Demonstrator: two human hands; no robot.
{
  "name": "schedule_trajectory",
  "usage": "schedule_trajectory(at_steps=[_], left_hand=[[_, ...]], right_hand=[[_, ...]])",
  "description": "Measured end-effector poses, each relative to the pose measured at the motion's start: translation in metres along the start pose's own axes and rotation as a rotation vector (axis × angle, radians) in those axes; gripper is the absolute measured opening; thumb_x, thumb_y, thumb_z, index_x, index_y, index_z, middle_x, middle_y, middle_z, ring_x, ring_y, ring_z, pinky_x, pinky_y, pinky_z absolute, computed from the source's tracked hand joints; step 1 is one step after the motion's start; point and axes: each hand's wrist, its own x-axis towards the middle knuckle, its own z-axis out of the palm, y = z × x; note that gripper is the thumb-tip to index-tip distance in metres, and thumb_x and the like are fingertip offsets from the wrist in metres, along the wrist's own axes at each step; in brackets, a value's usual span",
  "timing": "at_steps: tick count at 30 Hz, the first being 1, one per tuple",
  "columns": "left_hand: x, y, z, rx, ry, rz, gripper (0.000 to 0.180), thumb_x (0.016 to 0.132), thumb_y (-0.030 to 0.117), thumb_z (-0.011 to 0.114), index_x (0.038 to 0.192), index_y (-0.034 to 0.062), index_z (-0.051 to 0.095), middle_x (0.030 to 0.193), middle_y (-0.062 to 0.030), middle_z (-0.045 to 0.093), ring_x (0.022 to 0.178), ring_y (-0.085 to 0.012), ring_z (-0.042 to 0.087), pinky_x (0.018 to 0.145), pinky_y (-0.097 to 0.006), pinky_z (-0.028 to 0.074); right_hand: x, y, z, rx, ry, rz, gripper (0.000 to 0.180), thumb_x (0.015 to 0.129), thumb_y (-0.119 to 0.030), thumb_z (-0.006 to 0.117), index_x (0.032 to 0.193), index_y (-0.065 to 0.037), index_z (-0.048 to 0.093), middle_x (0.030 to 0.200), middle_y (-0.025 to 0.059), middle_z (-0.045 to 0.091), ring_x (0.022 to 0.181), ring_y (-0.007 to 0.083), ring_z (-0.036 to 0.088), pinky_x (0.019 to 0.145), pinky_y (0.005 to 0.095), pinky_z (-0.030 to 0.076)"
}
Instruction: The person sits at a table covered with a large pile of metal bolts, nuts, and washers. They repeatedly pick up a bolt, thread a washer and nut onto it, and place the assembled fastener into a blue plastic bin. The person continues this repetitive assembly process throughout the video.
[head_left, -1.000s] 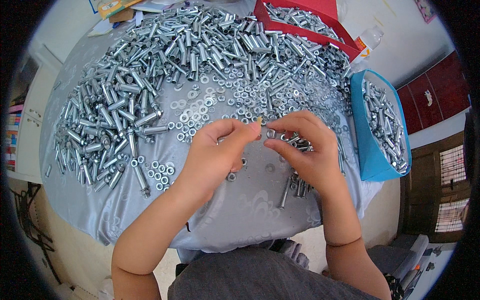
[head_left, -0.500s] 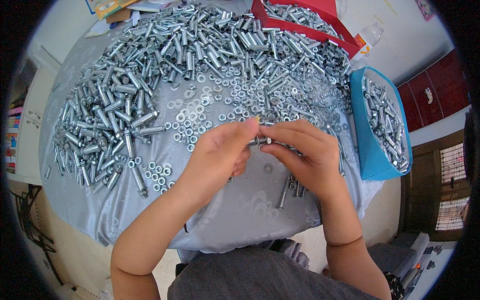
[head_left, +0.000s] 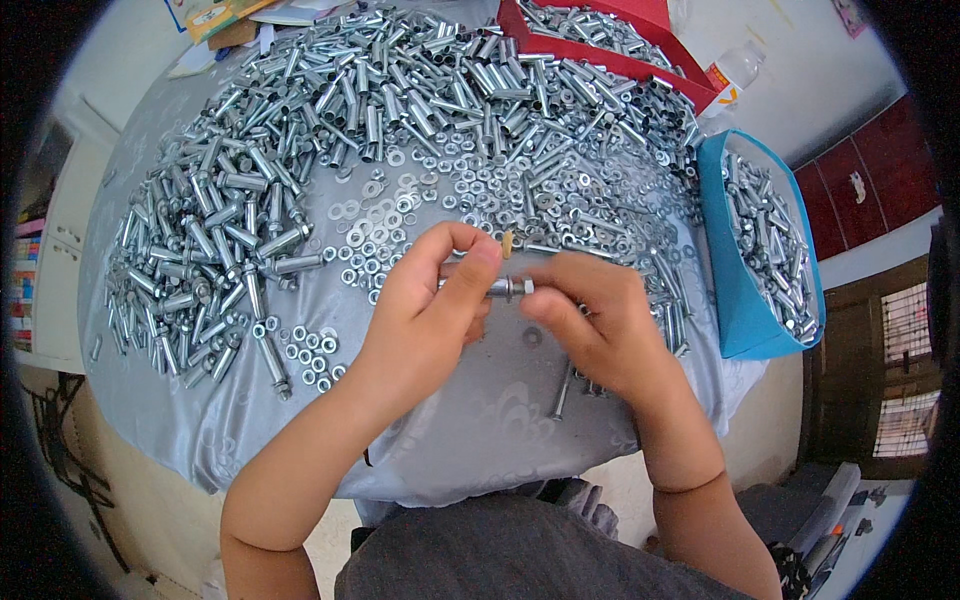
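A silver expansion bolt lies crosswise between my hands over the near middle of the table. My left hand is closed round its sleeve, thumb on top. A small yellowish piece shows at the left fingertips; I cannot make out what it is. At the bolt's right end, where a washer and nut sit, my right hand has thumb and forefinger closed at the nut, slightly blurred. Beyond the hands lie loose nuts and flat washers.
Metal sleeves heap along the far side, assembled bolts at the left. A red box and a blue bin hold more hardware on the right. A plastic bottle stands behind. Grey cloth covers the round table.
My right fingers have shifted on the nut, and more of the bolt shows between the hands. My left hand has moved slightly left, its forefinger more bent.
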Motion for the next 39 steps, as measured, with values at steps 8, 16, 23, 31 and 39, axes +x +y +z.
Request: schedule_trajectory(at_steps=[8,16,23,31,39], left_hand=[[-0.001,0.000,-0.003,0.037,0.007,0.037,0.015,0.090,0.021,0.047,0.092,0.0061,0.046,0.060,0.0048,0.041,0.048,-0.0014,0.033,0.042,-0.019,0.025],[-0.008,0.002,0.005,0.309,0.020,0.241,0.016,0.091,0.021,0.046,0.095,0.0052,0.046,0.071,0.0029,0.045,0.059,-0.0003,0.037,0.049,-0.016,0.030],[-0.008,0.006,0.002,0.179,0.027,0.136,0.016,0.090,0.020,0.047,0.095,0.0049,0.046,0.072,0.0033,0.045,0.060,0.0003,0.036,0.050,-0.016,0.030],[-0.005,-0.001,0.003,0.177,0.024,0.158,0.016,0.090,0.020,0.047,0.094,0.0049,0.047,0.070,0.0038,0.045,0.058,-0.0005,0.036,0.048,-0.016,0.029],[-0.006,0.002,0.002,0.172,0.009,0.100,0.017,0.090,0.021,0.048,0.093,0.0047,0.047,0.068,0.0036,0.046,0.056,-0.0016,0.038,0.048,-0.017,0.030]], right_hand=[[0.000,-0.001,0.006,0.124,0.098,-0.097,0.020,0.071,-0.008,0.069,0.088,-0.003,0.060,0.078,0.0093,0.060,0.064,0.0187,0.059,0.056,0.0292,0.047],[-0.004,-0.003,0.005,0.351,0.049,0.107,0.014,0.076,-0.010,0.066,0.085,-0.002,0.059,0.073,0.0059,0.058,0.062,0.0119,0.057,0.053,0.0263,0.044],[-0.001,0.001,0.005,0.278,0.115,-0.058,0.033,0.073,-0.014,0.069,0.099,-0.001,0.054,0.077,0.0061,0.059,0.065,0.0134,0.058,0.056,0.0249,0.044],[0.001,-0.004,0.008,0.191,0.122,-0.017,0.018,0.075,-0.012,0.066,0.089,-0.004,0.059,0.076,0.0092,0.059,0.063,0.0171,0.058,0.055,0.0290,0.046],[0.002,-0.008,-0.002,0.094,0.050,-0.015,0.025,0.070,-0.014,0.069,0.091,-0.005,0.059,0.074,0.0089,0.058,0.063,0.0237,0.058,0.054,0.0317,0.046]])
